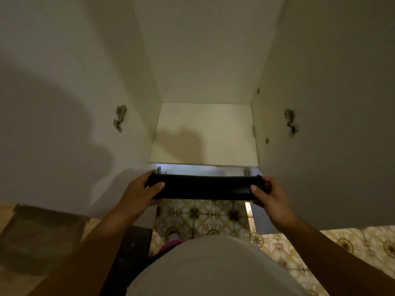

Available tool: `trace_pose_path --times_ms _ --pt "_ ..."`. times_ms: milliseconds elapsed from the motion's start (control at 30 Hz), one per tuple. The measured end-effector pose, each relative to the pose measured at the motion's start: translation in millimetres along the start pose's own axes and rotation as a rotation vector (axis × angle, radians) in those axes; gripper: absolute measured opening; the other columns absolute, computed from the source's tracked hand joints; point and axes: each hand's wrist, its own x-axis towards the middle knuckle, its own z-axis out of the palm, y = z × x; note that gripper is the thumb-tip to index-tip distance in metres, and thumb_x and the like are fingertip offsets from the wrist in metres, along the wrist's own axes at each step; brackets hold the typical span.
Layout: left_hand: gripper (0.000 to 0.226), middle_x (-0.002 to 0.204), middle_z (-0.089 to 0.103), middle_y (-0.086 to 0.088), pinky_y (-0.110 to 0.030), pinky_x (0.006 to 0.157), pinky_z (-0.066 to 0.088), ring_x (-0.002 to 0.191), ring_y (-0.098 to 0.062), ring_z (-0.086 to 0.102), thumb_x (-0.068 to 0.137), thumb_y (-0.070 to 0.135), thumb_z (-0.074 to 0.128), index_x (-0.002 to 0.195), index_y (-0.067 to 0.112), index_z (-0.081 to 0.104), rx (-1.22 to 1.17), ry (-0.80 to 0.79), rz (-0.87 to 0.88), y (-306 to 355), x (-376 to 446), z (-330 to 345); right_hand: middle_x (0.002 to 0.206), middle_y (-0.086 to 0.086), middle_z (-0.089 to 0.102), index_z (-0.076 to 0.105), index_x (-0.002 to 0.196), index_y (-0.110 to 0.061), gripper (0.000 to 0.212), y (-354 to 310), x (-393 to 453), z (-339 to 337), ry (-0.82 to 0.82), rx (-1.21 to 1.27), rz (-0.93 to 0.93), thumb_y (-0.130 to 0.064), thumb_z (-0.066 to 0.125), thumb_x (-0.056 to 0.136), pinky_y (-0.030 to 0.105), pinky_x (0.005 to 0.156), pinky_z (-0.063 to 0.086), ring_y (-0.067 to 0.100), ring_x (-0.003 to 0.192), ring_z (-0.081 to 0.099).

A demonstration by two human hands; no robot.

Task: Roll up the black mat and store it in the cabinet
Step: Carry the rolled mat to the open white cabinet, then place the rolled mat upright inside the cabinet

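The black mat (203, 186) is rolled into a tight horizontal tube and held in the air just in front of the open cabinet. My left hand (141, 193) grips its left end and my right hand (270, 197) grips its right end, thumbs on top. The white cabinet shelf (205, 133) lies straight ahead and slightly beyond the roll, with nothing on it. The roll spans nearly the full width of the cabinet opening.
Both white cabinet doors stand open, the left door (64, 124) and the right door (331, 124), each showing a metal hinge. Patterned yellow floor tiles (203, 216) lie below. A dark object (134, 242) stands by my left leg.
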Motion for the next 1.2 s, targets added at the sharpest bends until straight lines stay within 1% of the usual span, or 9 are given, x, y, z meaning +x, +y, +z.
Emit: trace_pose_path --times_ms 200,367,467,567,733,900,967,1067,1200 --pt "0.034 0.111 0.067 0.006 -0.037 0.075 0.059 0.097 -0.015 0.068 0.088 0.013 0.067 0.108 0.04 0.064 0.031 -0.116 0.032 2.5 38.7 -28.3 0.112 0.002 0.062 0.057 0.106 -0.029 0.023 1.7 -6.1 29.7 0.131 0.039 -0.005 -0.016 0.066 0.089 0.023 0.067 0.055 0.014 0.097 0.065" --pt "0.053 0.127 0.059 -0.006 -0.042 0.081 0.058 0.107 -0.024 0.063 0.09 0.012 0.065 0.14 0.016 0.048 0.052 -0.141 -0.025 -2.5 58.2 -51.6 0.115 0.002 0.062 0.057 0.107 -0.034 0.027 13.6 -2.5 48.8 0.162 0.005 0.048 -0.028 0.07 0.084 0.031 0.077 0.056 0.02 0.102 0.065" --pt "0.044 0.124 0.061 -0.002 -0.038 0.077 0.059 0.106 -0.023 0.064 0.091 0.01 0.063 0.131 0.025 0.057 0.029 -0.153 -0.025 -3.7 67.9 -64.6 0.114 0.001 0.063 0.058 0.107 -0.036 0.031 16.6 3.5 61.2 0.159 0.006 0.05 -0.035 0.073 0.079 0.031 0.075 0.057 0.019 0.101 0.066" --pt "0.045 0.111 0.066 0.01 -0.033 0.072 0.059 0.098 -0.014 0.067 0.09 0.007 0.062 0.1 0.051 0.068 0.024 -0.142 -0.028 -5.8 72.3 -67.8 0.111 -0.004 0.064 0.059 0.103 -0.043 0.027 16.2 11.3 64.8 0.157 -0.014 0.046 -0.033 0.073 0.081 0.028 0.071 0.057 0.017 0.099 0.067" --pt "0.055 0.098 0.069 0.027 -0.028 0.069 0.058 0.093 -0.004 0.067 0.091 0.007 0.061 0.092 0.061 0.067 -0.012 -0.143 -0.096 -18.7 79.8 -61.5 0.112 0.001 0.064 0.059 0.106 -0.038 0.027 16.3 30.9 57.2 0.124 -0.041 0.05 -0.027 0.072 0.084 0.035 0.078 0.057 0.02 0.101 0.066" --pt "0.053 0.091 0.071 0.024 -0.028 0.067 0.058 0.086 -0.006 0.069 0.091 0.007 0.062 0.089 0.059 0.069 -0.022 -0.111 -0.175 -39.3 100.4 -47.2 0.114 0.003 0.063 0.057 0.115 -0.026 0.03 37.0 65.3 51.8 0.139 -0.102 0.126 -0.024 0.069 0.088 0.054 0.093 0.052 0.025 0.106 0.063" --pt "0.045 0.093 0.073 0.011 -0.031 0.069 0.059 0.086 -0.012 0.071 0.088 0.006 0.065 0.1 0.049 0.069 -0.044 -0.048 -0.212 -57.4 117.6 -42.0 0.115 0.002 0.062 0.055 0.12 -0.023 0.035 52.4 84.1 51.9 0.124 -0.131 0.161 -0.025 0.069 0.088 0.053 0.094 0.051 0.025 0.107 0.062" --pt "0.05 0.107 0.065 0.004 -0.034 0.071 0.06 0.086 -0.015 0.071 0.086 0.007 0.067 0.127 0.031 0.053 -0.077 0.012 -0.272 -97.2 153.2 -32.1 0.117 0.001 0.06 0.052 0.125 -0.021 0.039 88.2 119.3 54.6 0.111 -0.148 0.222 -0.025 0.068 0.089 0.051 0.095 0.051 0.025 0.109 0.06" --pt "0.041 0.098 0.071 0.014 -0.033 0.069 0.059 0.087 -0.012 0.071 0.087 0.007 0.067 0.112 0.039 0.063 -0.047 0.013 -0.295 -174.2 217.7 -14.5 0.121 0.005 0.058 0.049 0.13 -0.017 0.043 167.9 183.9 57.6 0.124 -0.121 0.299 -0.018 0.066 0.09 0.044 0.094 0.051 0.024 0.109 0.059"
